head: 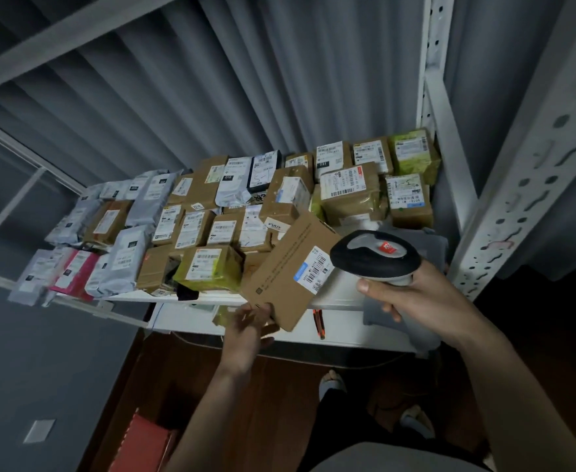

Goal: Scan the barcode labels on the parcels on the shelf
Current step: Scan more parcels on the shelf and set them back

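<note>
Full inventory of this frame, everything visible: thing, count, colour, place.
flat brown cardboard parcel: one, white barcode label, held tilted before the shelf
black and grey handheld barcode scanner: one, right of that label
shelved parcels: dozens, brown, grey, yellow-green, one pink, covering the shelf
white metal shelf frame: one, right
grey curtain: behind
left hand: grips the parcel's lower corner
right hand: grips the scanner

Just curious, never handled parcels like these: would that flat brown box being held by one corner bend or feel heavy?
The flat cardboard box probably stays stiff: its faces look straight though the left hand pinches only its lower corner. It is likely light, since that grip holds it tilted. The right hand holds the scanner.
</note>
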